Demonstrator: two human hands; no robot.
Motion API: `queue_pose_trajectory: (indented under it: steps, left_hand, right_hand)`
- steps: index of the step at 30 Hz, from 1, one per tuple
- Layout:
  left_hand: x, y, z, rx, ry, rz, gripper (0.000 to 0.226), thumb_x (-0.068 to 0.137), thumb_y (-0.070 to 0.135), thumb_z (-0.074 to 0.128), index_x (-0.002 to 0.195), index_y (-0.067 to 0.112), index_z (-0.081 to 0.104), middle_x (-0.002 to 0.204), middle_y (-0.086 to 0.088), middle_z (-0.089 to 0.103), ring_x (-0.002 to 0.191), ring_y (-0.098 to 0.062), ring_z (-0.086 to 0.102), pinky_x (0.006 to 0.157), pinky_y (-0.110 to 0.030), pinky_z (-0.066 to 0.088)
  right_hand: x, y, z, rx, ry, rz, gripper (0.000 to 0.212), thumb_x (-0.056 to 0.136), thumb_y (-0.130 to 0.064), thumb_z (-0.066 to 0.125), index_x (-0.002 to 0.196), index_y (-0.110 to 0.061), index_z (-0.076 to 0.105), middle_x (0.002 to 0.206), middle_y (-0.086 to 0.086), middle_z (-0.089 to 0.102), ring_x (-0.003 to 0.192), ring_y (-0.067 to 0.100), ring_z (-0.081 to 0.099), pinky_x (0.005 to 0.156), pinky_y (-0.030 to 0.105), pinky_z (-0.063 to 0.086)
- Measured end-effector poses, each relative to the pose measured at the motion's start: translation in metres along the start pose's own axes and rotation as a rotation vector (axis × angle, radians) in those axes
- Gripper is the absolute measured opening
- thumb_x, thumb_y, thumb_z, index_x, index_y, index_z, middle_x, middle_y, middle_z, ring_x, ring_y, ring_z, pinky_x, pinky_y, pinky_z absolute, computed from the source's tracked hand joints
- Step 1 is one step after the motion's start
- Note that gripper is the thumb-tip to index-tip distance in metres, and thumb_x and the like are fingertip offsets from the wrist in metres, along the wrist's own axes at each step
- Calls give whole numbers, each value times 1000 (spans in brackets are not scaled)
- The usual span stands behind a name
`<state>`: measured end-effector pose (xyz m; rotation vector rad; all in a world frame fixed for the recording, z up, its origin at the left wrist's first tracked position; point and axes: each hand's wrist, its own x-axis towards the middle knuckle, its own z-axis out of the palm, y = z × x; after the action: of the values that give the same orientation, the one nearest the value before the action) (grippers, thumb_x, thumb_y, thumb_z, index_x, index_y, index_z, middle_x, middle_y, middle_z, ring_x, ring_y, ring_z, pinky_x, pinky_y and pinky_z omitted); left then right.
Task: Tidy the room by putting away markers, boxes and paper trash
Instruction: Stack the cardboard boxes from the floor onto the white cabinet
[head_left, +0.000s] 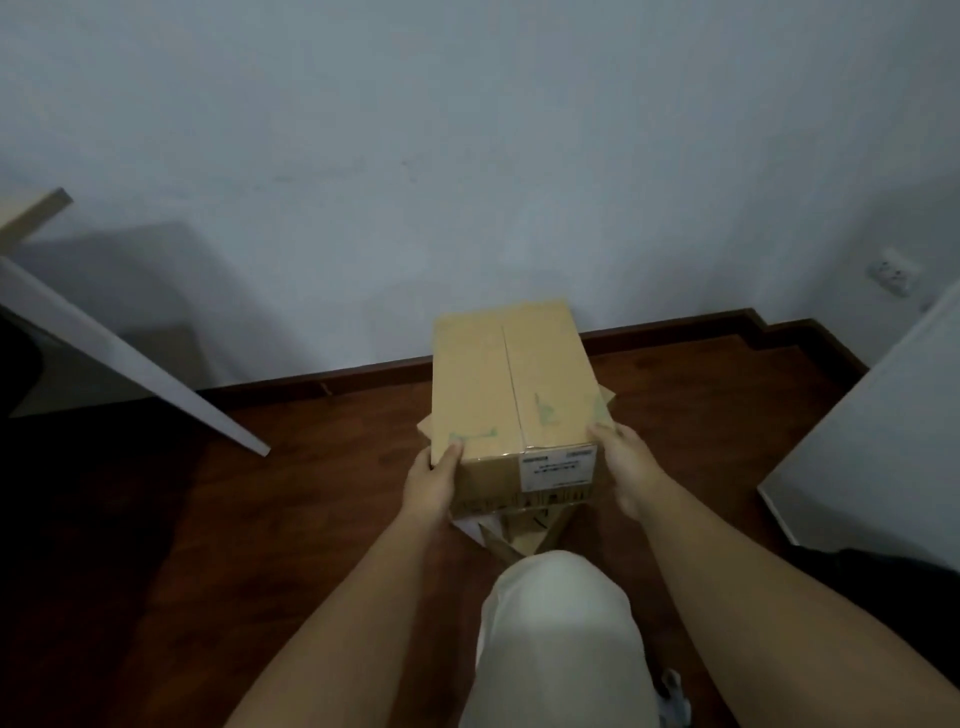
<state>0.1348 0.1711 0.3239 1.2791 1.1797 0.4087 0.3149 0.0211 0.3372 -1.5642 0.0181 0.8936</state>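
While I grip the cardboard box with left hand and right hand clasping its near corners atop flattened cardboard, its long axis points toward 12 o'clock.

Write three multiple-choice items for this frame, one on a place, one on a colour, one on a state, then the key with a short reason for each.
1. Where is the cardboard box?
A. on the white table
B. on other cardboard near the wall
C. on a shelf

2. What colour is the floor?
A. dark reddish brown
B. grey
C. white

3. How is the box closed?
A. flaps standing open
B. lid missing
C. flaps shut, with tape along the middle seam

Key:
1 B: flattened cardboard pieces stick out beneath the box, close to the baseboard.
2 A: the boards around the box read dark reddish brown.
3 C: the top is flat with a tape line down its centre, and a white label sits on the near face.

The left hand and right hand each have a grip on a near corner.
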Motion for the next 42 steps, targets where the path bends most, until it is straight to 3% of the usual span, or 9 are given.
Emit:
queue_pose_trajectory:
  steps: [3,7,15,22,26,31,35,38,42]
  left_hand:
    - [1,17,15,-264,71,7,49,81,51,67,119,27,47,113,-2,62,94,-22,64,82,-45,57]
    - [-1,55,27,-369,101,103,53,68,48,73,110,32,45,113,-5,62,97,-26,65,82,-49,57]
    - [-53,175,84,-584,-69,461,40,82,33,72,111,30,43,111,0,59,89,-15,63,53,-24,53]
    - [-151,283,163,-683,-408,756,48,69,44,75,107,37,46,116,2,57,95,-13,63,62,-26,57]
    - [-220,315,215,-684,-685,882,52,72,52,74,114,39,46,117,10,61,107,-17,65,82,-51,58]
    - [-326,343,274,-654,-1053,1036,70,72,59,72,129,29,45,105,27,67,102,-3,67,65,-41,61]
    - [-400,365,313,-529,-1247,1096,57,77,39,76,126,38,48,107,27,66,100,0,67,66,-39,60]
    - [-453,377,341,-421,-1383,1157,62,79,26,77,132,37,47,117,22,63,104,-9,67,66,-39,60]
    - [-515,376,384,-337,-1505,1162,64,86,7,71,137,38,46,128,17,58,102,-18,69,66,-40,61]
  right_hand:
    - [0,-12,12,182,51,-55,38,92,-27,60,126,-23,44,106,8,65,87,25,68,73,47,59]
    - [-13,-43,9,278,44,-112,32,90,-24,64,118,-21,49,99,5,66,78,17,69,52,37,58]
    - [-71,-164,-45,511,18,-504,27,89,-15,65,111,-17,49,108,9,66,95,23,67,73,43,57]
    - [-180,-255,-151,509,100,-966,24,89,-15,63,110,-18,51,82,-9,76,79,8,73,67,38,60]
    - [-262,-274,-220,437,296,-1176,26,90,-19,62,113,-18,49,88,-10,74,80,7,71,62,35,58]
    - [-396,-267,-303,81,643,-1416,43,81,-35,72,120,-31,51,105,-16,70,101,6,67,74,34,60]
    - [-495,-253,-351,-268,938,-1429,69,78,-33,76,137,-36,40,131,-7,57,123,15,55,84,49,58]
    - [-559,-249,-380,-376,1139,-1389,68,81,-34,72,139,-42,37,140,-11,51,126,20,52,78,54,58]
    - [-622,-241,-423,-488,1309,-1282,66,83,-41,67,138,-57,33,141,-16,50,115,24,61,53,37,59]
